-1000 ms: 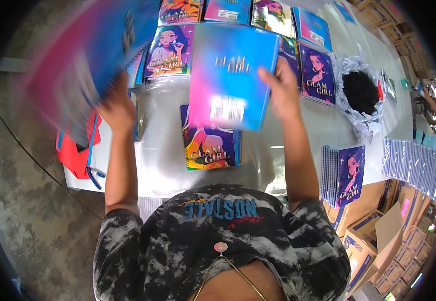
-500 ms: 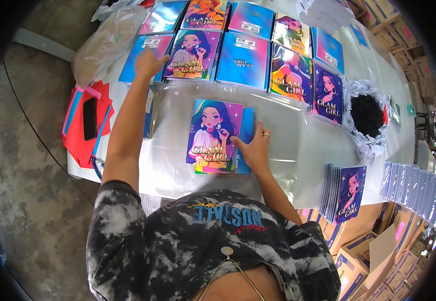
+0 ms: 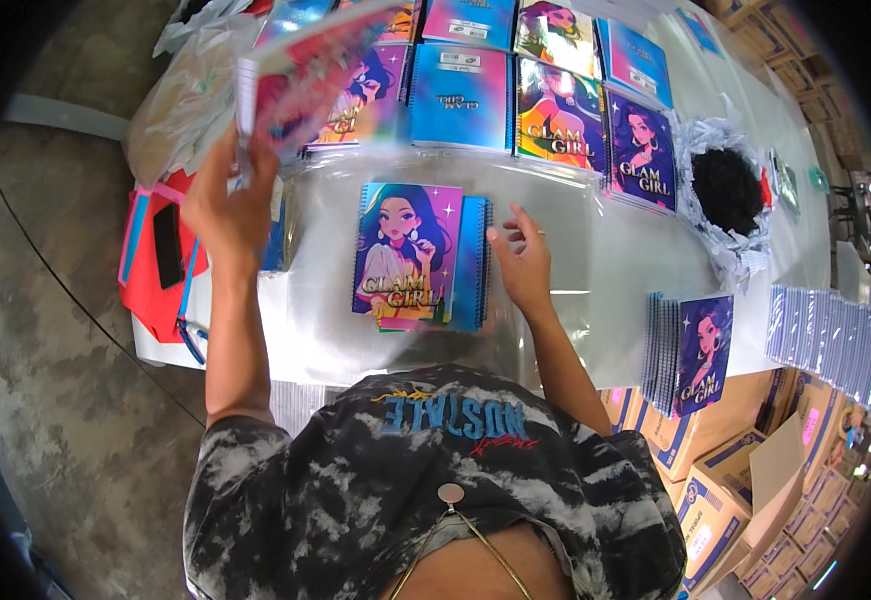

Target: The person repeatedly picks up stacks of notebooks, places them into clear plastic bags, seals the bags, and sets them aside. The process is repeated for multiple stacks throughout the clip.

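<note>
My left hand [image 3: 230, 205] grips a spiral notebook [image 3: 300, 90] by its edge. This notebook is tilted above the far left of the table and smeared by motion. Close to my body lies a small pile, topped by a purple spiral notebook [image 3: 405, 245] with a drawn long-haired figure. A blue notebook [image 3: 471, 270] sticks out from under it on the right. Beside that edge is my right hand [image 3: 525, 260], fingers apart, holding nothing. Rows of notebooks in blue-pink [image 3: 462, 95], yellow-orange [image 3: 559, 110] and dark purple [image 3: 641, 150] covers stand along the far side.
On the white table's left are a red sheet [image 3: 145, 300] and a black phone [image 3: 168, 245]. To the right stand a wrapped bundle with a black centre [image 3: 730, 200], a notebook stack [image 3: 688, 352] and more stacked notebooks [image 3: 823, 330]. Cardboard boxes [image 3: 720, 510] sit below the right edge.
My left hand has taken a notebook from the far left pile and raised it toward me. My right hand has come off the front pile and opened beside it.
</note>
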`<control>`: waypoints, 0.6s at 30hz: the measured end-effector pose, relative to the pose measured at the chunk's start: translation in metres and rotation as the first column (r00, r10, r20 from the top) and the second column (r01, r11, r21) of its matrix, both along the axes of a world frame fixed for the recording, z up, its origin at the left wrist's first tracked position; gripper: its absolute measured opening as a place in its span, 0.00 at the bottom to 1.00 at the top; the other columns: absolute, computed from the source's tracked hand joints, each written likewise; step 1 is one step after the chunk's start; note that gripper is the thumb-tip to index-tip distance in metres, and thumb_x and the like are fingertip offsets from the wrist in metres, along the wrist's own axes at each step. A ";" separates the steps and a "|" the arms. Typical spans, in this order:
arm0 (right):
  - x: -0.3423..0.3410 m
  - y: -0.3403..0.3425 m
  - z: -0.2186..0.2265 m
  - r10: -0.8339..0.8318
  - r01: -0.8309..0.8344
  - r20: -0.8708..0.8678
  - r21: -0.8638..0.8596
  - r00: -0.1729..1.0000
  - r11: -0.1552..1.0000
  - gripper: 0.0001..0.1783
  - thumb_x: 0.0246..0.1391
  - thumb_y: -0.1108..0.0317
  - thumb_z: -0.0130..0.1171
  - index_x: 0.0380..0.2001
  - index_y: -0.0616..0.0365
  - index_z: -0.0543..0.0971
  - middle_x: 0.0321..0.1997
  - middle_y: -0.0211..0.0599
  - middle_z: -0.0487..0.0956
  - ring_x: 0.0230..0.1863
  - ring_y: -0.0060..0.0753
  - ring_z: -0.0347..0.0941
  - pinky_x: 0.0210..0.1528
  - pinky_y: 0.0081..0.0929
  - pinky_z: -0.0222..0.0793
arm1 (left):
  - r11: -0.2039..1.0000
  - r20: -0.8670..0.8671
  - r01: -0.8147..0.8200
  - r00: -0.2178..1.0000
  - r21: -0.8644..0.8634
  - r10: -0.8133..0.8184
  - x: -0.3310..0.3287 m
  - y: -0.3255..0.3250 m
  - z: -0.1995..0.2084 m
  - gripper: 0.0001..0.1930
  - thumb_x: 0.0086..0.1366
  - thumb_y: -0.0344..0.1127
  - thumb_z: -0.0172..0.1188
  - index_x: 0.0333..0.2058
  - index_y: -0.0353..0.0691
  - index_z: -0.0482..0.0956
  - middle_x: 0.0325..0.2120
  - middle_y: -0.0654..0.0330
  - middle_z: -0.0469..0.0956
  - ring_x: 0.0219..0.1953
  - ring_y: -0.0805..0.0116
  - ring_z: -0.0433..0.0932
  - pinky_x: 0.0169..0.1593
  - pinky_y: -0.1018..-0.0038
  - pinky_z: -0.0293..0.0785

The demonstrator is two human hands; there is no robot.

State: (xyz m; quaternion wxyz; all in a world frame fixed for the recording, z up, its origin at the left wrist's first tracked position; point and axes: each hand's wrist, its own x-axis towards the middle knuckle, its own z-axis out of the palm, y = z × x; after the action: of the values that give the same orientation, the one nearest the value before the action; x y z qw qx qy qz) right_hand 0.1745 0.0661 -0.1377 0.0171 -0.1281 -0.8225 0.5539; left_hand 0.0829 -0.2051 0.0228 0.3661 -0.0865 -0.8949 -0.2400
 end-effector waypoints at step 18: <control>-0.030 0.023 -0.015 0.228 -0.281 0.205 0.285 0.952 0.916 0.27 0.41 0.67 0.63 0.47 0.61 0.71 0.35 0.39 0.72 0.35 0.34 0.69 0.39 0.28 0.66 | 0.520 0.668 0.821 0.525 -0.236 -0.527 -0.011 -0.003 -0.095 0.16 0.53 0.33 0.58 0.43 0.47 0.75 0.41 0.56 0.76 0.44 0.59 0.75 0.49 0.64 0.68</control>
State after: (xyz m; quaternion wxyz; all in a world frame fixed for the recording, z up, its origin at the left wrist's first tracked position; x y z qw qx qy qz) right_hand 0.1448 0.0886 -0.1531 -0.1047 -0.0615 -0.9075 0.4022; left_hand 0.0724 -0.2076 -0.0719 -0.0582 -0.4712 -0.8710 -0.1261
